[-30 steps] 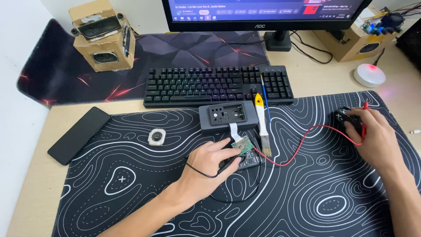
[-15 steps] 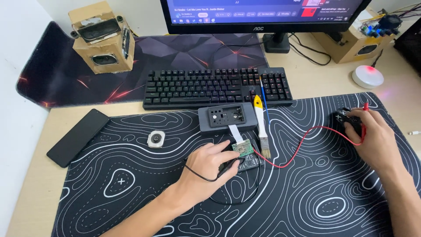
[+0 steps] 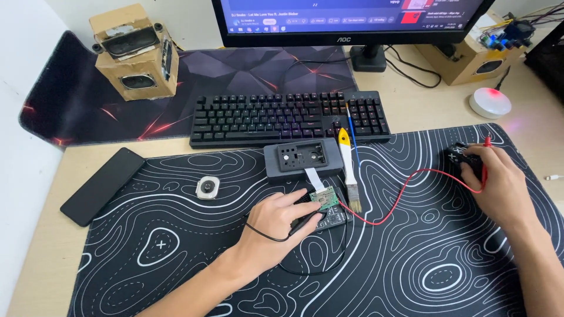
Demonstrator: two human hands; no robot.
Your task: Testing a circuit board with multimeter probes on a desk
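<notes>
My left hand [image 3: 281,222] rests on the black patterned mat [image 3: 411,258] and grips a black test probe, its tip touching a small green circuit board [image 3: 325,198]. A white ribbon cable links that board to a grey device case [image 3: 304,158] just beyond it. A red lead [image 3: 405,191] runs from the board area across the mat to my right hand [image 3: 496,185]. My right hand lies over a small black meter [image 3: 459,157] at the mat's right edge, fingers on it.
A yellow-handled brush [image 3: 349,167] lies beside the case. A black keyboard [image 3: 291,117], monitor [image 3: 352,20], black phone [image 3: 103,185], small round white part [image 3: 207,188], cardboard speaker [image 3: 135,53] and white round puck with red light [image 3: 490,102] surround the mat.
My head camera has shifted slightly; both hands stay in place, the left on the probe at the board, the right on the meter.
</notes>
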